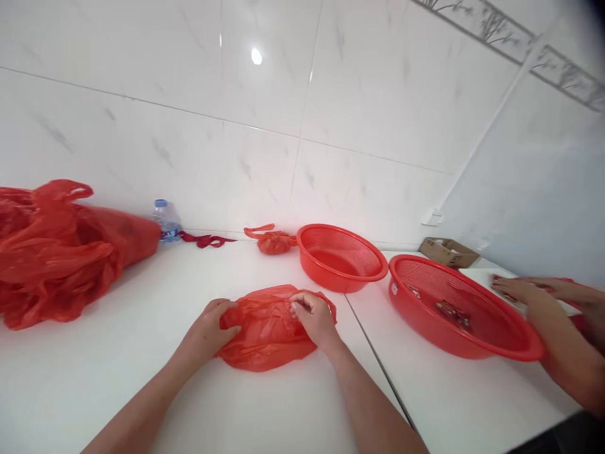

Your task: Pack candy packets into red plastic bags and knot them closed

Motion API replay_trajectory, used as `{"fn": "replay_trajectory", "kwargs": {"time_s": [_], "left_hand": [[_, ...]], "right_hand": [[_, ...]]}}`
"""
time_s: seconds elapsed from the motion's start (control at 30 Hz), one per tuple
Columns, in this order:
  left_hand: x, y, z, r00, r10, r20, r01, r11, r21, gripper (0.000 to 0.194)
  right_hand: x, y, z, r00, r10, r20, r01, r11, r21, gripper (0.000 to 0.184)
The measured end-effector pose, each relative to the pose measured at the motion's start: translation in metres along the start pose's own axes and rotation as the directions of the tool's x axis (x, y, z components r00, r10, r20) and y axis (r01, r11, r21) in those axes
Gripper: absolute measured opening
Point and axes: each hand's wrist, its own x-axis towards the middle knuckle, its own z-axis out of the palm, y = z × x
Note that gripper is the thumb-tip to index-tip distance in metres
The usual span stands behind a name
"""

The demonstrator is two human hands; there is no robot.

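Note:
A thin red plastic bag [265,340] lies crumpled on the white table in front of me. At its left edge, my left hand [210,328] curls round the plastic, with the thumb and forefinger a little apart on either side of a fold. On the upper right part of the bag, my right hand [316,316] pinches a gathered bit of the film between thumb and fingertips. Whatever the bag may contain is hidden by the folds.
Behind the bag stand a red basket [312,268], a small knotted red bag [274,243] and a dark red ribbon [205,240]. Left are a large red bag heap [57,252] and a water bottle [165,224]. Right, a co-worker's arms [562,340] reach past a basket [435,325] holding small packets.

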Motion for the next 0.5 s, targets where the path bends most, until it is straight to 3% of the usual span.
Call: {"fn": "replay_trajectory", "kwargs": {"time_s": [0.07,0.13,0.23,0.3,0.37,0.43,0.5], "left_hand": [[0.000,0.004,-0.003,0.999,-0.043,0.009,0.043,0.998,-0.037,0.046],[0.000,0.009,-0.007,0.997,-0.078,-0.004,0.077,0.995,-0.057,0.048],[-0.002,0.015,-0.012,0.994,-0.104,-0.033,0.102,0.993,-0.063,0.052],[-0.003,0.017,-0.014,0.993,-0.104,-0.058,0.100,0.993,-0.069,0.054],[-0.004,0.018,-0.014,0.993,-0.091,-0.077,0.085,0.993,-0.086,0.053],[-0.004,0.019,-0.014,0.993,-0.079,-0.085,0.069,0.991,-0.114,0.050],[-0.004,0.018,-0.012,0.994,-0.068,-0.081,0.055,0.988,-0.147,0.049]], "right_hand": [[-0.006,-0.012,-0.007,0.997,-0.012,-0.070,0.018,0.996,0.093,0.020],[-0.014,-0.020,-0.021,0.974,-0.048,-0.220,0.065,0.996,0.068,0.022],[-0.024,-0.022,-0.064,0.845,-0.232,-0.481,0.106,0.955,-0.276,0.025],[-0.031,-0.014,-0.106,0.759,-0.350,-0.549,-0.015,0.833,-0.552,0.034],[-0.041,-0.001,-0.151,0.726,-0.372,-0.579,-0.225,0.667,-0.710,0.044],[-0.055,0.014,-0.191,0.740,-0.322,-0.590,-0.415,0.471,-0.778,0.051],[-0.072,0.028,-0.219,0.820,-0.194,-0.539,-0.472,0.303,-0.828,0.048]]}}
